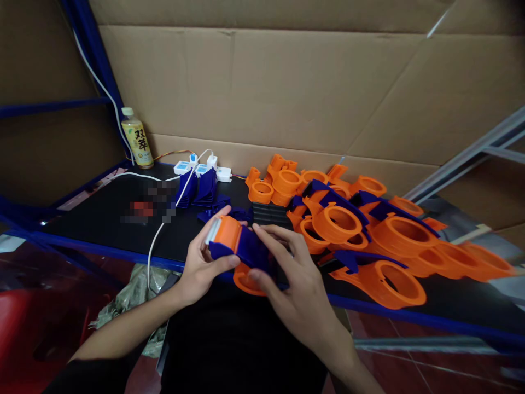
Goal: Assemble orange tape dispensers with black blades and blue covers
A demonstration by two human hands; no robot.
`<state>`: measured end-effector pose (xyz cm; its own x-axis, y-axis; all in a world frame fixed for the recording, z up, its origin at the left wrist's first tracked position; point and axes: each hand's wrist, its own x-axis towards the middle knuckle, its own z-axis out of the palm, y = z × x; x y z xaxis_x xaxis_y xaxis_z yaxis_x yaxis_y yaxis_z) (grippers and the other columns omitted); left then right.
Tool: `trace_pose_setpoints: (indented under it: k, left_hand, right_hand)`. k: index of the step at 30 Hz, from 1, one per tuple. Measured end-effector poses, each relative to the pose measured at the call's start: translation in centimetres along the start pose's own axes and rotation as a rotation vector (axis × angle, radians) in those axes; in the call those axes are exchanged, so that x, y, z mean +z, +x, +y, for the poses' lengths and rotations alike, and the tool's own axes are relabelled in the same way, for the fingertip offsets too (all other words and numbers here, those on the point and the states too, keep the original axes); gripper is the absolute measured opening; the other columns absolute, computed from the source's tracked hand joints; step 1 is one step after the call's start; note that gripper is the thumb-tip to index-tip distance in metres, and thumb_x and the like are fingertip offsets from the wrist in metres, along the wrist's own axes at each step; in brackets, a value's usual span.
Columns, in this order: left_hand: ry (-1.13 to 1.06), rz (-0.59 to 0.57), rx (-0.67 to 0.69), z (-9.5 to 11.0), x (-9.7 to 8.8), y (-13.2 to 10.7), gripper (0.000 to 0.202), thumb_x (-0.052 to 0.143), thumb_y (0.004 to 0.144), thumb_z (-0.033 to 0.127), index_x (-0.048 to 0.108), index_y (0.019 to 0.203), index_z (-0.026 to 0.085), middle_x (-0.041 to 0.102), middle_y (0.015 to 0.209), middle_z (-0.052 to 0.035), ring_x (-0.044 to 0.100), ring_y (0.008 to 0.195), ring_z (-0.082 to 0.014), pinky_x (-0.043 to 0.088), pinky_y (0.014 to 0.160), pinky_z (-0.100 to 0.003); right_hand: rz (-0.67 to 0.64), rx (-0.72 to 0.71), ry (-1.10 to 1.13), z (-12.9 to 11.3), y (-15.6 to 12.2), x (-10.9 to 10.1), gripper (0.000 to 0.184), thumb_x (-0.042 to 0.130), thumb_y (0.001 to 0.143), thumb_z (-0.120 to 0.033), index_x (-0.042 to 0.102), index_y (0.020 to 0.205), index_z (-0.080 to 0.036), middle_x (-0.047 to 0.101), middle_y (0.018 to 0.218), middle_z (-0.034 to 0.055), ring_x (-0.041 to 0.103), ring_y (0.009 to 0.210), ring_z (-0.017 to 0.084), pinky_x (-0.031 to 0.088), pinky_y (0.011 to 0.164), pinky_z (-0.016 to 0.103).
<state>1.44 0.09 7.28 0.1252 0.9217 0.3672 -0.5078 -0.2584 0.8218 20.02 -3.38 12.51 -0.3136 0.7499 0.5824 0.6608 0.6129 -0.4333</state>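
Note:
An orange and blue tape dispenser (228, 234) is held between both hands, above the front edge of the table. My left hand (200, 268) is closed around its left end, thumb on the blue side, beside a pale strip at the tip. My right hand (293, 273) grips the blue part from the right, with fingers on top and the thumb low near the orange ring. The palm hides part of the ring. Just behind the hands lie black rollers or handles (268, 212) and loose blue plastic parts (219, 205).
Several orange dispenser bodies (338, 221), some with blue parts, are heaped on the right of the black table (102, 219). Stacked blue plates (205, 187) stand near a white power strip (223, 174). A yellow-labelled bottle (137, 139) is at back left. A white cable (158, 232) hangs over the front edge.

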Motion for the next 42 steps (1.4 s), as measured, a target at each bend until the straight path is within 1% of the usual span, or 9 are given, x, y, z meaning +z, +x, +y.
trace_pose_setpoints:
  k: [2,4,7,11,21,26,32,38,42]
  left_hand:
    - [-0.055,0.086,-0.018,0.0,0.1,0.2,0.077,0.08,0.08,0.031,0.045,0.149,0.028,0.066,0.134,-0.0116,0.063,0.124,-0.0307,0.048,0.108,-0.045]
    - [-0.101,0.143,-0.05,0.0,0.1,0.4,0.074,0.075,0.086,0.033,0.042,0.151,0.03,0.067,0.133,-0.0104,0.063,0.123,-0.0285,0.048,0.107,-0.046]
    - [-0.097,0.202,-0.096,-0.3,-0.2,0.6,0.071,0.07,0.09,0.038,0.038,0.153,0.033,0.065,0.136,-0.0086,0.064,0.122,-0.0264,0.05,0.105,-0.047]
    - [0.003,0.197,-0.134,-0.9,-1.1,0.9,0.071,0.068,0.091,0.041,0.035,0.154,0.037,0.058,0.144,-0.0054,0.059,0.128,-0.0262,0.05,0.105,-0.046]
    - [0.249,0.151,-0.015,0.0,-1.4,1.1,0.072,0.07,0.089,0.042,0.039,0.153,0.034,0.055,0.148,-0.0051,0.049,0.139,-0.0266,0.04,0.114,-0.041]
    - [0.395,0.207,0.221,0.3,-0.7,1.1,0.071,0.073,0.087,0.038,0.041,0.15,0.033,0.048,0.151,-0.0083,0.046,0.139,-0.0277,0.043,0.111,-0.041]
    - [0.619,0.34,0.613,-0.2,-1.1,1.1,0.045,0.08,0.08,0.033,0.065,0.122,0.027,0.058,0.132,-0.0081,0.054,0.128,-0.0299,0.045,0.108,-0.049]
    - [0.649,0.321,0.691,0.2,-0.6,1.2,0.038,0.079,0.081,0.033,0.066,0.116,0.028,0.065,0.129,-0.0059,0.054,0.131,-0.0311,0.038,0.114,-0.058]
    - [0.642,0.322,0.688,0.1,-0.7,1.1,0.047,0.08,0.08,0.03,0.064,0.124,0.028,0.067,0.126,-0.0064,0.058,0.126,-0.0304,0.042,0.112,-0.056]
  right_hand:
    - [-0.083,-0.078,-0.108,-0.8,-0.5,0.3,0.079,0.07,0.087,-0.051,0.037,0.155,-0.027,0.049,0.144,0.0136,0.05,0.131,0.032,0.049,0.106,0.051]
    - [-0.122,-0.112,-0.23,-1.5,-0.9,1.1,0.09,0.074,0.085,-0.044,0.028,0.159,-0.023,0.046,0.15,0.0156,0.046,0.136,0.035,0.045,0.11,0.054]
    - [-0.117,-0.127,-0.366,-1.8,-1.1,2.5,0.084,0.067,0.09,-0.025,0.022,0.161,-0.018,0.046,0.152,0.0181,0.044,0.138,0.035,0.042,0.112,0.056]
    - [-0.118,-0.158,-0.404,-1.4,-0.5,3.4,0.077,0.059,0.089,-0.017,0.027,0.158,-0.011,0.047,0.152,0.0196,0.044,0.138,0.035,0.044,0.111,0.054]
    - [0.002,-0.184,-0.179,0.4,-0.5,3.2,0.09,0.065,0.085,-0.023,0.018,0.161,-0.018,0.051,0.145,0.0173,0.05,0.132,0.033,0.05,0.106,0.053]
    - [0.044,-0.16,-0.145,0.5,-1.0,3.4,0.092,0.068,0.084,-0.025,0.017,0.161,-0.022,0.051,0.143,0.0172,0.052,0.13,0.034,0.052,0.103,0.054]
    - [0.072,-0.164,-0.153,0.3,-1.1,3.2,0.093,0.069,0.084,-0.027,0.017,0.161,-0.02,0.051,0.141,0.0178,0.052,0.128,0.033,0.052,0.102,0.052]
    - [0.053,-0.169,-0.126,0.2,-1.2,2.9,0.095,0.07,0.084,-0.028,0.016,0.162,-0.021,0.051,0.141,0.0171,0.053,0.127,0.033,0.052,0.102,0.051]
    - [0.044,-0.171,-0.121,0.3,-1.3,2.8,0.095,0.07,0.084,-0.029,0.017,0.162,-0.02,0.051,0.141,0.0174,0.053,0.128,0.033,0.051,0.103,0.051]
